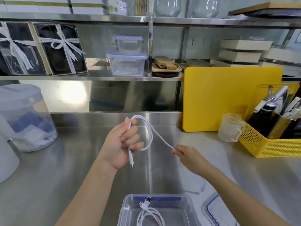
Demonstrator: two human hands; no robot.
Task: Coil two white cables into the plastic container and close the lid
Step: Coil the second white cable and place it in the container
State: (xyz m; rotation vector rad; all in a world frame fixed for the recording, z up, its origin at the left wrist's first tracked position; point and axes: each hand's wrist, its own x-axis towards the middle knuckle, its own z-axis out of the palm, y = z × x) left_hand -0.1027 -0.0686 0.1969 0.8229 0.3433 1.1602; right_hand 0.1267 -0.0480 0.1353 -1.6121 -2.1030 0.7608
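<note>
White cable (152,136): looped, gripped in left hand (121,144), pinched by right hand (187,154). Second cable (144,210): coiled in open plastic container (123,212).

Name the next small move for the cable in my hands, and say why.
Probably bring the right hand across to the left hand and lay another loop into its grip. The left hand holds a loop of the white cable, while the right hand pinches a loose stretch not yet coiled. The other cable lies in the open container.
</note>
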